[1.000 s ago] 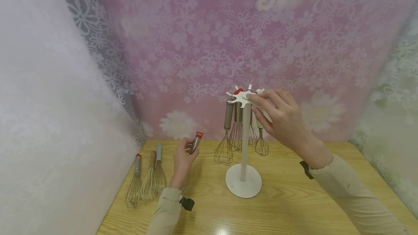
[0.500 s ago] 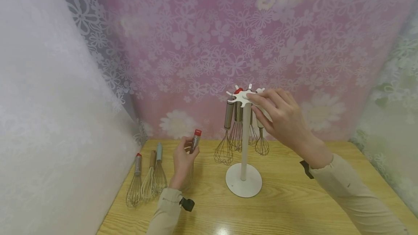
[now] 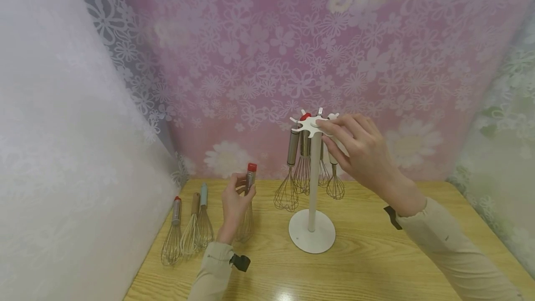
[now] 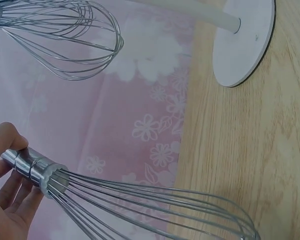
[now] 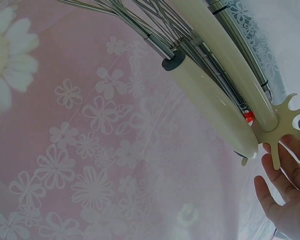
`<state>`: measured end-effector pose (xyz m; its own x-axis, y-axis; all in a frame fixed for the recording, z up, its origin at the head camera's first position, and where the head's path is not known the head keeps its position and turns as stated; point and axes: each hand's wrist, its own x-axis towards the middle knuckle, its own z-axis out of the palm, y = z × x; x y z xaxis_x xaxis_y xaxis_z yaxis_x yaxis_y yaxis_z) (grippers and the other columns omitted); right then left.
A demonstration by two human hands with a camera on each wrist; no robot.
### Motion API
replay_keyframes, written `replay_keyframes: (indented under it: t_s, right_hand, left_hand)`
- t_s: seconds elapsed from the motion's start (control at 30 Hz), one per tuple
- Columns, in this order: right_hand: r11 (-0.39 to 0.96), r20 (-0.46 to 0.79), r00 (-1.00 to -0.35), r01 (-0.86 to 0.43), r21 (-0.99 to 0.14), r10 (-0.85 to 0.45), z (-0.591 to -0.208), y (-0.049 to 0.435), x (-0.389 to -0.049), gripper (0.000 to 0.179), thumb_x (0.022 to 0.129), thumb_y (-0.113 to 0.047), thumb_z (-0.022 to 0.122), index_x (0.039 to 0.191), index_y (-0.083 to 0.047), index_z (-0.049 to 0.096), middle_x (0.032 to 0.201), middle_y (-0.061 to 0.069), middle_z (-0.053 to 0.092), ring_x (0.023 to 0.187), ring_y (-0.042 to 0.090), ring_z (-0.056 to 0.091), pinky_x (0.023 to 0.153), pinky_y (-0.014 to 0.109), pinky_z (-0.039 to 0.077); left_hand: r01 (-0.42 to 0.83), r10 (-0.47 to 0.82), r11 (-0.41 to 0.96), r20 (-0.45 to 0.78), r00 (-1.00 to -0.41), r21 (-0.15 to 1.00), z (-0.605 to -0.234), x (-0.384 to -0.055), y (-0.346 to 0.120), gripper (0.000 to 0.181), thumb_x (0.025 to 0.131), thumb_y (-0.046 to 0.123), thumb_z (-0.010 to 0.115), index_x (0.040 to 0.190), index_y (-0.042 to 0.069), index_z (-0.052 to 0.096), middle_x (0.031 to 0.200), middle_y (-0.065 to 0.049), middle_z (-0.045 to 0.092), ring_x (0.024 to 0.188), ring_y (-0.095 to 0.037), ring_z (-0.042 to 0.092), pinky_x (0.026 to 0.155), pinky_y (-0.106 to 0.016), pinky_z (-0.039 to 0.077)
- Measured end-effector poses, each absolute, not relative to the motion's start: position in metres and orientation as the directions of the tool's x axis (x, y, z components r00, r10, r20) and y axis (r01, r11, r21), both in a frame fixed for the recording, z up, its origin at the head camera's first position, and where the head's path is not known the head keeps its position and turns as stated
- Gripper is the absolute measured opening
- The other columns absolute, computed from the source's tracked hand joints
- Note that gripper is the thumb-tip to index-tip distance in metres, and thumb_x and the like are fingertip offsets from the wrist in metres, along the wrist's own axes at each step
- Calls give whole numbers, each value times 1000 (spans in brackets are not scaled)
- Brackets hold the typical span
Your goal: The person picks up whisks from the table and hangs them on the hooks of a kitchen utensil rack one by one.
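Observation:
My left hand (image 3: 234, 204) grips a balloon whisk (image 3: 251, 176) by its steel, red-ended handle. That whisk stands nearly upright, red end up, left of the white whisk stand (image 3: 313, 185). In the left wrist view, fingers and thumb hold the handle (image 4: 27, 165) above its wire loops. At the top of the stand, my right hand (image 3: 362, 157) pinches the hooked rack (image 3: 309, 127) between thumb and fingers. Several whisks hang from the hooks, among them a steel-handled whisk (image 3: 293, 147) and a cream-handled whisk (image 5: 210, 102).
On the wooden table's left side lie a red-ended whisk (image 3: 176, 212), a wooden-handled whisk (image 3: 194, 206) and a blue-handled whisk (image 3: 204, 196), side by side. The stand's round base (image 3: 311, 240) rests on the tabletop (image 3: 376, 254). A pink flowered backdrop (image 3: 251, 59) rises behind.
The whisk in my left hand has swung from a tilt to nearly upright, its red end rising slightly and its wires coming into view below. My right hand stays on the rack.

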<state>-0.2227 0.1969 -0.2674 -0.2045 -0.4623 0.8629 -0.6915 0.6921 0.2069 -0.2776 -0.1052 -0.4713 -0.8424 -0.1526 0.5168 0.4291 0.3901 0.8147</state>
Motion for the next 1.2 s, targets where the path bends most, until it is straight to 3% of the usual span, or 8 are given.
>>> replay_keyframes:
  t_s: [0.5, 1.2]
  right_hand:
    - [696, 858, -221, -690, 198, -464, -267, 197, -221, 40, 108, -32, 47, 123, -3, 71, 103, 18, 66, 97, 39, 59, 86, 51, 52]
    - [698, 850, -229, -686, 206, -475, -266, 196, -220, 40, 109, -30, 47, 125, -2, 69, 101, 18, 64, 93, 39, 57, 83, 51, 51]
  left_hand:
    - [506, -129, 392, 591, -797, 768, -460, -273, -101, 35, 85, -2, 78, 116, 6, 63, 111, -13, 71, 101, -28, 70, 83, -36, 62]
    - [538, -124, 351, 607, -785, 767, -444, -265, -96, 34, 85, -1, 78, 115, 8, 64, 110, -12, 70, 100, -28, 69, 85, -40, 62]
